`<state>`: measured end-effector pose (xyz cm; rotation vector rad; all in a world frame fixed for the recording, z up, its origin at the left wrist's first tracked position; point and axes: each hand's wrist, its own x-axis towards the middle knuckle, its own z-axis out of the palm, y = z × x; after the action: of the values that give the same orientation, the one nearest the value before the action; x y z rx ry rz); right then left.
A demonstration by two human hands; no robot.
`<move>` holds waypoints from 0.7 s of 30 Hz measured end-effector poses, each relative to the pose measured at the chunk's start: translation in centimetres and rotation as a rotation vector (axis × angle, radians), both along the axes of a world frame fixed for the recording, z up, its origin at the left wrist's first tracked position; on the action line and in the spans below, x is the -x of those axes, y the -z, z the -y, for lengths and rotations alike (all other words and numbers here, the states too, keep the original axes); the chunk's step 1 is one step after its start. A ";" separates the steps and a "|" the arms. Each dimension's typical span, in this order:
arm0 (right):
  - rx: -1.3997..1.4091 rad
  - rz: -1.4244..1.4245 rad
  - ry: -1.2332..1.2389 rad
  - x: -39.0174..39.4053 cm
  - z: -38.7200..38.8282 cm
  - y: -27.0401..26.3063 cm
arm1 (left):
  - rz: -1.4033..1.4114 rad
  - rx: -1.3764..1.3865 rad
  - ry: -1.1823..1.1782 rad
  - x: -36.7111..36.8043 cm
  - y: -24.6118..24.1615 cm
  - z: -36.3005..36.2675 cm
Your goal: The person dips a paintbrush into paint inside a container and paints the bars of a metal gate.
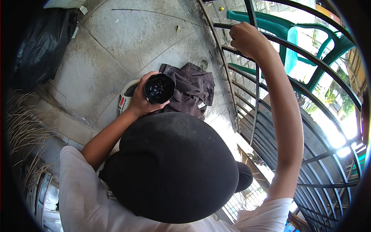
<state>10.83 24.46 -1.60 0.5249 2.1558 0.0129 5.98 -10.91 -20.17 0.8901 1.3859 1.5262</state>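
Note:
My left hand point(142, 98) is wrapped around a small black container point(159, 88), whose open top shows a glossy black liquid inside. Up at the right, my right hand point(245, 37) is curled at the dark metal bars of a fence point(256, 95). Its fingers face away, so whether it grips a bar or something else is hidden. Crumpled brown cloth point(188, 87) with buttons lies on the floor just beyond the container. Partly behind my left hand is a white item with black and red patches point(124, 98), bearing writing.
A large rounded black shape point(179, 168) blocks the lower middle. A black plastic bag point(43, 49) lies at upper left, above dry bristle-like strands point(24, 119). Beyond the fence stands a green plastic chair point(316, 69). A thin stick point(156, 12) rests on the tiled floor point(95, 63).

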 end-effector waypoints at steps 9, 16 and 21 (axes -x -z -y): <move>0.015 -0.038 0.009 0.2 0.1 1.8 | -0.001 -0.017 0.000 0.1 0.3 0.0; -0.005 -0.025 -0.049 0.5 -0.3 3.2 | -0.048 -0.032 -0.006 0.3 0.2 0.0; 0.011 -0.049 -0.045 -0.1 -0.4 4.1 | -0.034 -0.033 -0.008 0.0 0.1 -0.2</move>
<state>10.88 24.86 -5.74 0.4745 2.2142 0.0135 5.95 -10.76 -20.29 0.9358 1.3936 1.5510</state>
